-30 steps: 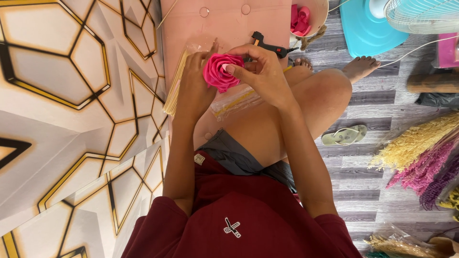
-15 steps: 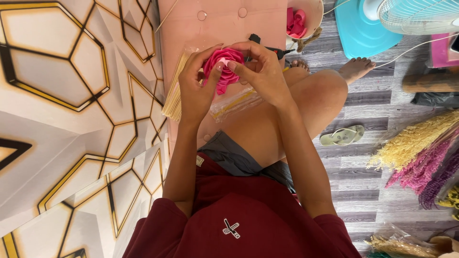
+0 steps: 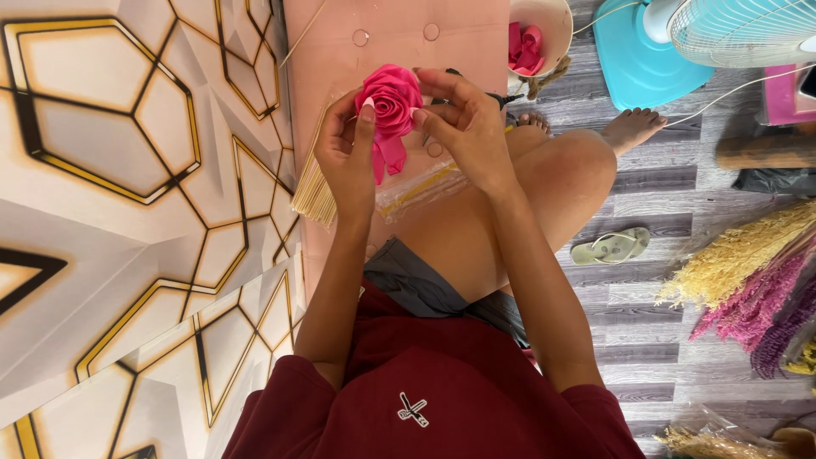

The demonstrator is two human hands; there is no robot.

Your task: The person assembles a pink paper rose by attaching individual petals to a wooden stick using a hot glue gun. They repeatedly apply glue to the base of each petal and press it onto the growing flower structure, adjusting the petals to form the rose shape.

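the pink ribbon rose is held up above the pink cushion, with its loose tail hanging. left hand grips it from below, right hand pinches the outer petal. the shaping step looks to be in hand; next move needs gentle, even pressure.

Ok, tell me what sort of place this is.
Probably a home craft corner for making artificial flowers. Both hands, left hand and right hand, hold a pink ribbon rose; thin sticks lie on a pink bench, and dried grass bunches lie on the floor.
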